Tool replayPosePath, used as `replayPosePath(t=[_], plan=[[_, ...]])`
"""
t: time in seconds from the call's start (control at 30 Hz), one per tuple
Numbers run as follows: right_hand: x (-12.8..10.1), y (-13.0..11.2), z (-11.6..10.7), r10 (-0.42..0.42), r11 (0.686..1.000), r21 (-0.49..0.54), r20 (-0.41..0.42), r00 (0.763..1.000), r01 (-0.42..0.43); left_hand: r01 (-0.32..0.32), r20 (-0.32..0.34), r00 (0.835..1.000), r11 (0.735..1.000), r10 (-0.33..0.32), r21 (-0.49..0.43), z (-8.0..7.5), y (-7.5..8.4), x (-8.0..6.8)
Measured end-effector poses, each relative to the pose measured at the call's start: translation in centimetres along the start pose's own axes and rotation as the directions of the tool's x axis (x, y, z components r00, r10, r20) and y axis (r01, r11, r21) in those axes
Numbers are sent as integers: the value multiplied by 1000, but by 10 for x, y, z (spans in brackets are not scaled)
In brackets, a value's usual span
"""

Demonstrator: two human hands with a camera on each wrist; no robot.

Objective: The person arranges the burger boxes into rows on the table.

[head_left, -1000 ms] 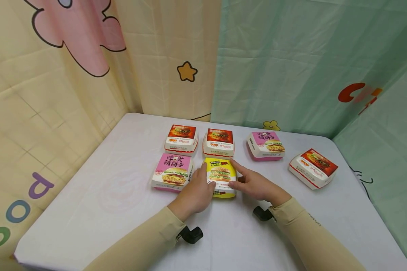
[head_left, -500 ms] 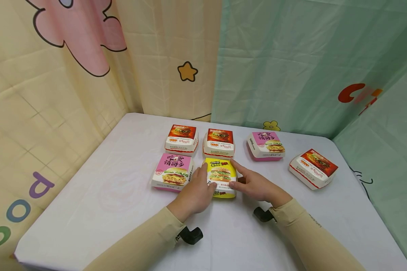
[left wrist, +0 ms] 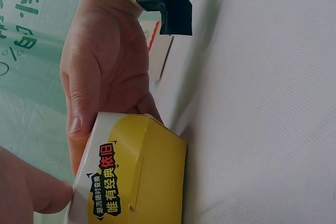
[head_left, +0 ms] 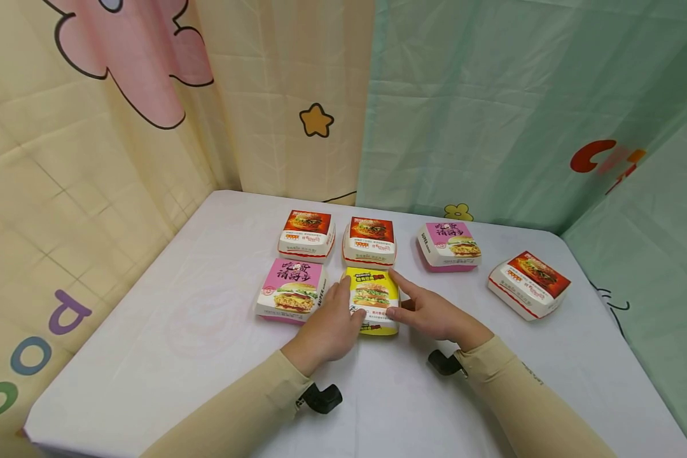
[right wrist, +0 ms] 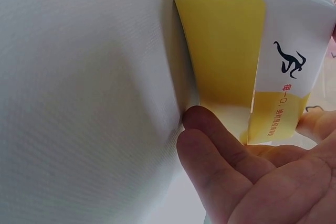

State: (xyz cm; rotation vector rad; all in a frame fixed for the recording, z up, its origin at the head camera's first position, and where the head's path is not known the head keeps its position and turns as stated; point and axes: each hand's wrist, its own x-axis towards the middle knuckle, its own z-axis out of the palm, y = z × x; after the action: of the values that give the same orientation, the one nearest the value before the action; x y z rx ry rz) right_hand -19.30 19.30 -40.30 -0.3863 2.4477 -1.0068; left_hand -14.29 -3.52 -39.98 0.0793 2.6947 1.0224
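While both hands (head_left: 327, 326) (head_left: 433, 312) hold the yellow box (left wrist: 139, 174), its burger print (head_left: 372, 294) showing only in head view

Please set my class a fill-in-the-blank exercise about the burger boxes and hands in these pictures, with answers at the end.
1. The left hand and right hand are at opposite sides of the ____ box.
2. The front pink box lies nearer the ____ hand.
3. There are ____ red-topped boxes on the table.
4. Every box on the table has a picture of a ____ on top.

Missing words: yellow; left; three; burger.
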Motion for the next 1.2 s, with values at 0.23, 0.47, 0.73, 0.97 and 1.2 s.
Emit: replayPosePath(t=[0.23, 0.47, 0.73, 0.97, 1.2], plan=[[0, 0, 0, 0, 1000, -9, -4, 1000, 0, 0, -10, 1000, 1000, 0, -6, -2, 2, -3], [0, 0, 0, -4, 1000, -13, -4, 1000, 4, 2, -14, 1000, 1000, -2, -3, -2, 3, -4], [1, 1, 0, -7, 1000, -2, 0, 1000, 7, 3, -8, 1000, 1000, -3, 4, -3, 3, -4], [1, 1, 0, -3, 1000, -4, 2, 1000, 3, -4, -4, 1000, 1000, 5, 7, -3, 3, -5], [1, 2, 0, 0, 1000, -2, 1, 1000, 0, -11, -2, 1000, 1000, 11, 11, -3, 2, -4]])
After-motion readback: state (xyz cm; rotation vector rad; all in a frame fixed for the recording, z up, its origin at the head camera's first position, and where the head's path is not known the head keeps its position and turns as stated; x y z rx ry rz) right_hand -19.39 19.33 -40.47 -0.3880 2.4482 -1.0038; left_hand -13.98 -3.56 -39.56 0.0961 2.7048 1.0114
